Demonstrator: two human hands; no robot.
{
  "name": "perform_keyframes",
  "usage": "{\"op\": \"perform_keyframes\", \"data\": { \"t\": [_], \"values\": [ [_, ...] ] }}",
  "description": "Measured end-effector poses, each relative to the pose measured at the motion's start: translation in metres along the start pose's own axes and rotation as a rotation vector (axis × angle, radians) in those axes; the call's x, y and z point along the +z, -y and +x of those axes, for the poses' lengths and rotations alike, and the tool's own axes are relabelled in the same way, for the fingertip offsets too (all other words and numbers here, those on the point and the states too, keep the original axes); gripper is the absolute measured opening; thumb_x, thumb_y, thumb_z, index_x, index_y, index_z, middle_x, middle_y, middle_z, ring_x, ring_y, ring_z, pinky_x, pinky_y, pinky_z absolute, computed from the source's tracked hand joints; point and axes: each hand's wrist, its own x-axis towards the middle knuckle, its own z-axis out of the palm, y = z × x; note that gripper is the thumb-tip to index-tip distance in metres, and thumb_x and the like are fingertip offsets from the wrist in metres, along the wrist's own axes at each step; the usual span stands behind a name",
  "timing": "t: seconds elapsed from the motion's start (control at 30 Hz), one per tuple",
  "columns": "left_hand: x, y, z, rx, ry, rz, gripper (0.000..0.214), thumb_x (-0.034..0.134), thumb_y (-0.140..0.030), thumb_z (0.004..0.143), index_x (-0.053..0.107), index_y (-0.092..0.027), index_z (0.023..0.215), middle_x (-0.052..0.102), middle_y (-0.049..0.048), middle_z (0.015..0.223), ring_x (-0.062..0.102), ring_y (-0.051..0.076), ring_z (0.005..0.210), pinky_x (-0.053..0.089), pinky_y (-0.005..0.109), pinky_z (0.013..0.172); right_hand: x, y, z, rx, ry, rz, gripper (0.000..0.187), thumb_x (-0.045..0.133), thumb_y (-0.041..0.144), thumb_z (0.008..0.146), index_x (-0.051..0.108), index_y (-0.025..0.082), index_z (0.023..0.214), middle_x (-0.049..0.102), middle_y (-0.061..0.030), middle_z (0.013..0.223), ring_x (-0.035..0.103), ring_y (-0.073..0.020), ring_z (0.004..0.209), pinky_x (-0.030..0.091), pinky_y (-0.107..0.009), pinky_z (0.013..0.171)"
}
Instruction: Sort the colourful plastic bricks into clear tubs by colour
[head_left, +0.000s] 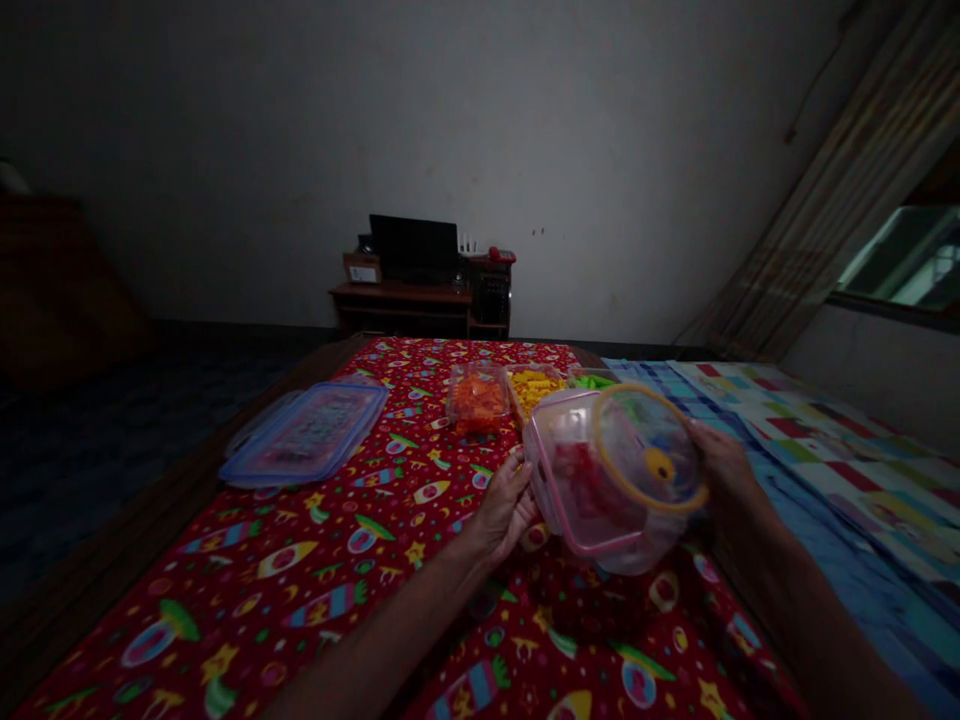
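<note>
My left hand [507, 503] grips the near left edge of a clear plastic container with a pink rim [577, 500], tilted and lifted off the red patterned cloth [315, 580]. Red pieces show inside it. My right hand [724, 470] holds a clear round lid with a yellow rim [649, 445] against the container's right side. The fingers of both hands are curled round what they hold.
Behind stand clear tubs of orange pieces [478, 397], yellow pieces [534, 388] and green pieces [594, 380]. Blue-rimmed lids [307, 435] lie at the left. A checked quilt [825, 440] lies to the right. A desk with a monitor [414, 250] stands by the far wall.
</note>
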Motion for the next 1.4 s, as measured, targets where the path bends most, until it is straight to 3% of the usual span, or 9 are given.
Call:
{"op": "perform_keyframes", "data": {
  "t": [0.1, 0.3, 0.63, 0.8, 0.9, 0.97, 1.13, 1.3, 1.4],
  "values": [
    [0.002, -0.010, -0.010, 0.019, -0.046, -0.008, 0.030, 0.068, -0.017, 0.077, 0.057, -0.017, 0.105, 0.071, 0.0037, 0.095, 0.068, 0.014, 0.078, 0.056, 0.026, 0.076, 0.037, 0.012, -0.023, 0.047, 0.128, 0.221, 0.037, 0.057, 0.053, 0.078, 0.065, 0.018, 0.085, 0.068, -0.0028, 0.076, 0.059, -0.0164, 0.061, 0.049, -0.026, 0.054],
    [0.004, -0.032, -0.033, -0.014, -0.087, 0.010, 0.033, 0.054, -0.035, 0.089, 0.059, -0.012, 0.113, 0.070, 0.0113, 0.107, 0.066, 0.022, 0.102, 0.052, 0.035, 0.092, 0.082, 0.012, -0.037, -0.016, 0.187, 0.207, 0.044, 0.057, 0.057, 0.075, 0.067, 0.014, 0.082, 0.068, -0.0039, 0.075, 0.058, -0.0181, 0.069, 0.047, -0.027, 0.061],
    [-0.008, -0.035, -0.052, 0.075, -0.339, 0.281, 0.045, 0.081, -0.030, 0.061, 0.064, -0.013, 0.099, 0.074, 0.0073, 0.083, 0.071, 0.024, 0.077, 0.059, 0.034, 0.073, 0.107, 0.028, -0.058, -0.236, 0.251, 0.046, 0.033, 0.050, 0.040, 0.085, 0.068, 0.017, 0.100, 0.069, -0.0086, 0.104, 0.062, -0.0211, 0.094, 0.048, -0.034, 0.083],
    [-0.014, -0.109, -0.058, 0.318, -0.482, 0.632, 0.040, 0.077, -0.043, 0.057, 0.065, -0.014, 0.081, 0.070, 0.0055, 0.068, 0.067, 0.023, 0.061, 0.056, 0.035, 0.058, 0.083, 0.039, -0.066, -0.328, 0.183, 0.004, 0.030, 0.048, 0.038, 0.088, 0.066, 0.020, 0.105, 0.069, -0.0071, 0.105, 0.063, -0.0192, 0.095, 0.048, -0.034, 0.086],
    [-0.026, -0.168, -0.062, 0.732, -0.738, 1.263, 0.039, 0.071, -0.053, 0.060, 0.065, -0.016, 0.072, 0.067, 0.0053, 0.069, 0.063, 0.022, 0.061, 0.055, 0.038, 0.063, 0.069, 0.031, -0.071, -0.334, 0.223, -0.042, 0.028, 0.050, 0.036, 0.087, 0.067, 0.020, 0.103, 0.070, -0.0064, 0.099, 0.065, -0.0188, 0.088, 0.050, -0.032, 0.081],
    [-0.037, -0.201, -0.062, 1.009, -0.886, 1.676, 0.044, 0.065, -0.051, 0.065, 0.066, -0.015, 0.092, 0.068, 0.0089, 0.085, 0.064, 0.025, 0.073, 0.053, 0.042, 0.073, 0.063, 0.023, -0.073, -0.329, 0.263, -0.059, 0.026, 0.051, 0.034, 0.086, 0.068, 0.019, 0.099, 0.071, -0.0058, 0.092, 0.066, -0.0185, 0.083, 0.051, -0.031, 0.078],
    [-0.081, -0.239, -0.047, 0.697, -0.745, 2.491, 0.040, 0.043, -0.023, 0.084, 0.056, -0.023, 0.122, 0.067, 0.0101, 0.104, 0.063, 0.028, 0.089, 0.050, 0.038, 0.070, 0.062, 0.019, -0.079, -0.352, 0.334, -0.098, 0.025, 0.049, 0.029, 0.084, 0.069, 0.019, 0.094, 0.072, -0.0052, 0.087, 0.068, -0.0180, 0.079, 0.053, -0.028, 0.071],
    [-0.144, -0.235, -0.022, 0.403, -0.630, 2.594, 0.041, 0.036, -0.010, 0.081, 0.057, -0.014, 0.116, 0.064, 0.0168, 0.108, 0.057, 0.035, 0.102, 0.048, 0.042, 0.071, 0.070, 0.025, -0.080, -0.489, 0.464, -0.168, 0.028, 0.044, 0.022, 0.084, 0.069, 0.019, 0.095, 0.073, -0.0065, 0.093, 0.068, -0.0184, 0.083, 0.053, -0.029, 0.074],
    [-0.166, -0.224, -0.010, 0.374, -0.544, 2.598, 0.041, 0.031, -0.008, 0.081, 0.058, -0.008, 0.113, 0.062, 0.0228, 0.105, 0.055, 0.038, 0.102, 0.048, 0.046, 0.072, 0.083, 0.026, -0.071, -0.527, 0.515, -0.214, 0.030, 0.042, 0.020, 0.086, 0.068, 0.019, 0.099, 0.072, -0.0068, 0.099, 0.067, -0.0187, 0.089, 0.051, -0.030, 0.077]
  ]
}}
